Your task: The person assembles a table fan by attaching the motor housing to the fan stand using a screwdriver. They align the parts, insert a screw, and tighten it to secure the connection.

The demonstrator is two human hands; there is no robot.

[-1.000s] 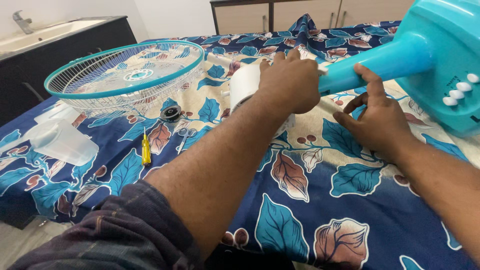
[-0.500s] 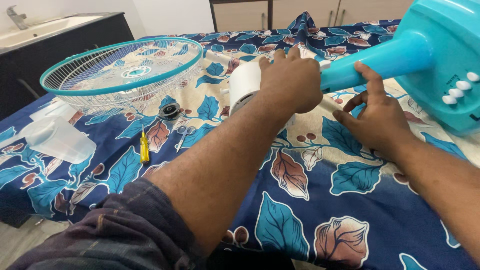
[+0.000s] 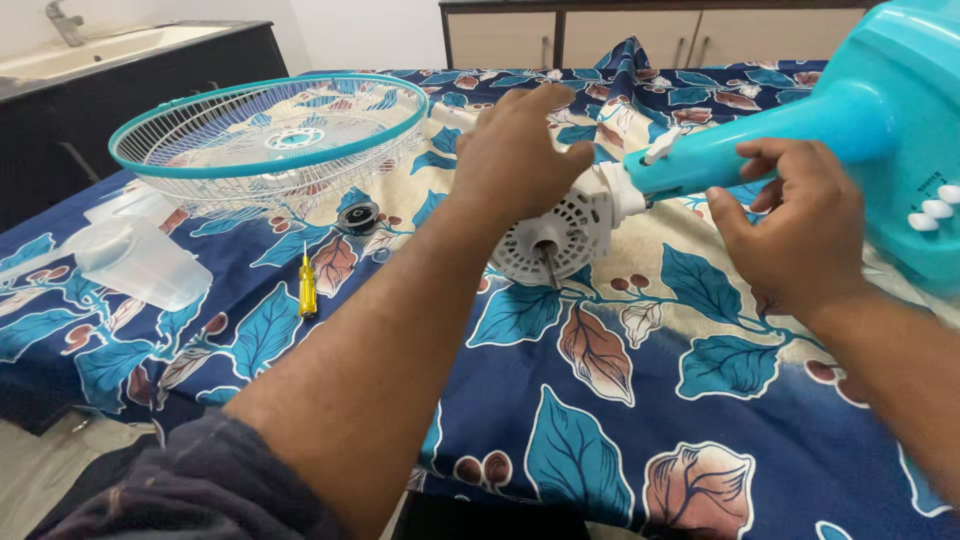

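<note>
I gripped the bare motor with my left hand, right hand curled on the stem beside it; guard lay off, left of the motor.

Two bare forearms reach into view from the bottom edge, ending in two bare hands: the left hand and the right hand. No rings, watch or gloves show. A dark, faintly checked sleeve, pushed up, covers the left upper arm.

A home room: a leaf-print bedsheet covers the surface, with wooden cabinets and a sink behind.
</note>
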